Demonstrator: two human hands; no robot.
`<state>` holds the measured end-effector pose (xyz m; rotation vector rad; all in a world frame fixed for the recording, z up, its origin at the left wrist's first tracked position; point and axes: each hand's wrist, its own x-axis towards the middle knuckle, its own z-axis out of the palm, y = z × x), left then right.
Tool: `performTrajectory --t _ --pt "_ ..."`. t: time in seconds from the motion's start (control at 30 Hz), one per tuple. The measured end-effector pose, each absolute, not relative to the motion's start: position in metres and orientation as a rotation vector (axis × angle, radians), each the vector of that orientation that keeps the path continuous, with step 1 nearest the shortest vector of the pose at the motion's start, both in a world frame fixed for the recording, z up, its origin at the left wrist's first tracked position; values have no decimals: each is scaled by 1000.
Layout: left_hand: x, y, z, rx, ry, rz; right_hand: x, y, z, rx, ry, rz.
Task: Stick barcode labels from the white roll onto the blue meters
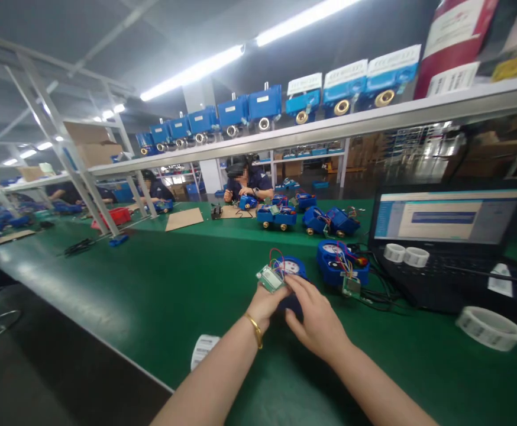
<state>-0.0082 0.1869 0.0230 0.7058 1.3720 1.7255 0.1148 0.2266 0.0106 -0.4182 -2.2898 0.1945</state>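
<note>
Label roll (202,350) near the left forearm, on the green desk (161,290). Left hand (265,305): narrow grip, seems pinched on the lower edge of a small circuit board (271,278). Right hand (315,312): fingertips by the board's right edge, thumb spread away; can't tell if its grip holds anything. Board is raised just at the left of a blue meter (300,271), mostly hidden by the hands; thin wires (277,256) loop up beside the board. Board likely light, stiff, fragile: take by bare edges, off the parts, no tugging on wires. Wires look soft, springy. Meter probably heavier, rigid, smooth-sided: hold by the body. Just right, a second wired unit (329,272); then laptop (447,216). Farther, a co-worker (258,183) behind more blue units (276,219).
</note>
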Motion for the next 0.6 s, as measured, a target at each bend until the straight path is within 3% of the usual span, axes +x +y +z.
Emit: performTrajectory --t 0.2,0.4,0.6 --pt "-14 173 39 774 1368 1633 102 216 27 -681 -2284 217" --pt "-19 130 50 748 1531 1566 90 218 33 -688 -2130 583" --pt "-13 103 32 982 1806 1718 99 246 46 -657 -1998 1085"
